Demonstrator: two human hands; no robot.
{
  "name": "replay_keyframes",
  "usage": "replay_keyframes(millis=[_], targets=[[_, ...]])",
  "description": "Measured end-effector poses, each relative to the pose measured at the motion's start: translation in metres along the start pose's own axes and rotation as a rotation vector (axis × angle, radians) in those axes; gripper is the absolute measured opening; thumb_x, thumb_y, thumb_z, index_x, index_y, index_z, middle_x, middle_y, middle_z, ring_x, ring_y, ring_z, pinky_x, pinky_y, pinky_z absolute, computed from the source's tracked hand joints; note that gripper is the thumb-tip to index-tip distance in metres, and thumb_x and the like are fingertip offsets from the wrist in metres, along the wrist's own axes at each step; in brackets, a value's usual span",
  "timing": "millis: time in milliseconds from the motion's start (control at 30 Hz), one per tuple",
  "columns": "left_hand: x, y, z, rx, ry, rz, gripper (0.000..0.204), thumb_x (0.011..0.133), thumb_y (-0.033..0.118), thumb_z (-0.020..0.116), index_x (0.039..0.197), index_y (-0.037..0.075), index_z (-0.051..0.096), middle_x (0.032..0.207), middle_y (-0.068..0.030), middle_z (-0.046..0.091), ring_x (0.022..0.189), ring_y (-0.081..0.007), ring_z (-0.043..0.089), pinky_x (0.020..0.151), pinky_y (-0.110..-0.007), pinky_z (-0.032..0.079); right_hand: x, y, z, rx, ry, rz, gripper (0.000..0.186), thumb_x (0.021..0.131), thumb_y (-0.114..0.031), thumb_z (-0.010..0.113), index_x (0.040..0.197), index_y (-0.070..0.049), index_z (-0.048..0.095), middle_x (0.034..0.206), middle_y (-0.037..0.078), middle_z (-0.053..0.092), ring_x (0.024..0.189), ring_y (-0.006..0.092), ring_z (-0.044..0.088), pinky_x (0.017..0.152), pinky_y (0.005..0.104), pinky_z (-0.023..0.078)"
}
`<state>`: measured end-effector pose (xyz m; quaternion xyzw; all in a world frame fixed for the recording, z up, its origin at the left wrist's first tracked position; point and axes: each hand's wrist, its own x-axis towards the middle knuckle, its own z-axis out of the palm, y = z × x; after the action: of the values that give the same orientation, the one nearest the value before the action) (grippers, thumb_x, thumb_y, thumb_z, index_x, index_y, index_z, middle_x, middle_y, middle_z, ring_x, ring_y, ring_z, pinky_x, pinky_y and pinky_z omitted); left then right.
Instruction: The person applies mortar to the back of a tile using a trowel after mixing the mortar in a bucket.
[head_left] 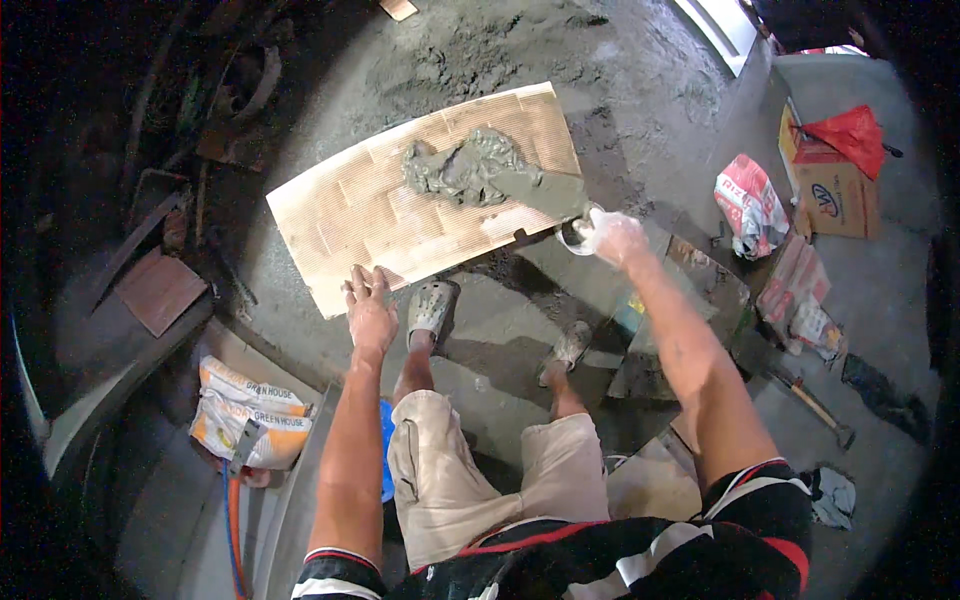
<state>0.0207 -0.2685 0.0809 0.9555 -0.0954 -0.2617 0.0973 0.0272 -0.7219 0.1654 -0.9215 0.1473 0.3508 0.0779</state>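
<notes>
A long tan tile (335, 225) with a ribbed face up lies at a slant before me. A heap of wet grey mortar (460, 168) sits on its middle and right part. My right hand (612, 238), whitish over the fingers, is closed round the handle of a trowel (548, 193) at the tile's right end. The trowel's blade is grey with mortar and lies low over the tile, touching the heap. My left hand (370, 318) has its fingers apart, with the tips on the tile's near left edge.
Rough wet mortar (480, 50) covers the floor beyond the tile. My clog-shod feet (430, 308) stand close to its near edge. On the right are a red-and-white bag (750, 205), a cardboard box (845, 200) and a hammer (815, 405). An orange-and-white sack (250, 415) lies left.
</notes>
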Motion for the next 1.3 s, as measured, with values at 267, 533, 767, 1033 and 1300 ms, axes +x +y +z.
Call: replay_keyframes(millis=[267,533,767,1033,1300], targets=[[0.002,0.012,0.004,0.032,-0.034,0.005,0.086,0.079,0.013,0.077,0.154,0.017,0.034,0.161,-0.0264,0.017,0.140,-0.0571,0.027,0.113,-0.055,0.037,0.060,0.024,-0.020,-0.003,0.114,-0.012,0.045,0.099,-0.046,0.049,0.111,-0.006,0.064,0.101,0.022,0.071,0.099,0.0397,0.067,0.084,0.0505,0.053],[0.001,0.005,-0.001,0.019,-0.026,0.019,0.084,0.080,0.011,0.075,0.153,0.017,0.035,0.162,-0.0260,0.016,0.140,-0.0570,0.026,0.113,-0.055,0.037,0.025,0.000,0.019,1.114,-0.197,0.253,0.043,0.098,-0.047,0.055,0.087,-0.006,0.061,0.066,0.004,0.057,0.047,0.0138,0.055,0.041,0.0343,0.046],[0.008,0.019,0.009,0.025,-0.033,0.030,0.085,0.079,0.009,0.075,0.153,0.017,0.035,0.162,-0.0256,0.014,0.141,-0.0572,0.024,0.112,-0.055,0.039,0.039,-0.054,0.074,1.269,-0.238,0.300,0.035,0.100,-0.042,0.052,0.088,-0.009,0.056,0.063,0.001,0.052,0.046,0.0131,0.052,0.036,0.0329,0.045],[0.000,-0.002,-0.004,0.115,-0.078,-0.010,0.088,0.077,0.011,0.076,0.154,0.017,0.034,0.163,-0.0248,0.015,0.141,-0.0572,0.025,0.114,-0.053,0.037,-0.017,-0.078,0.044,1.304,-0.359,0.299,0.037,0.102,-0.040,0.051,0.086,-0.007,0.055,0.061,0.002,0.052,0.039,0.0145,0.050,0.032,0.0321,0.041],[0.014,0.021,-0.011,0.012,-0.114,0.011,0.084,0.077,0.013,0.072,0.153,0.016,0.036,0.160,-0.0269,0.021,0.139,-0.0579,0.029,0.113,-0.054,0.038,0.028,-0.135,0.112,0.861,-0.400,0.178,0.051,0.101,-0.042,0.046,0.089,0.004,0.065,0.083,0.027,0.070,0.063,0.0363,0.070,0.054,0.0483,0.056]])
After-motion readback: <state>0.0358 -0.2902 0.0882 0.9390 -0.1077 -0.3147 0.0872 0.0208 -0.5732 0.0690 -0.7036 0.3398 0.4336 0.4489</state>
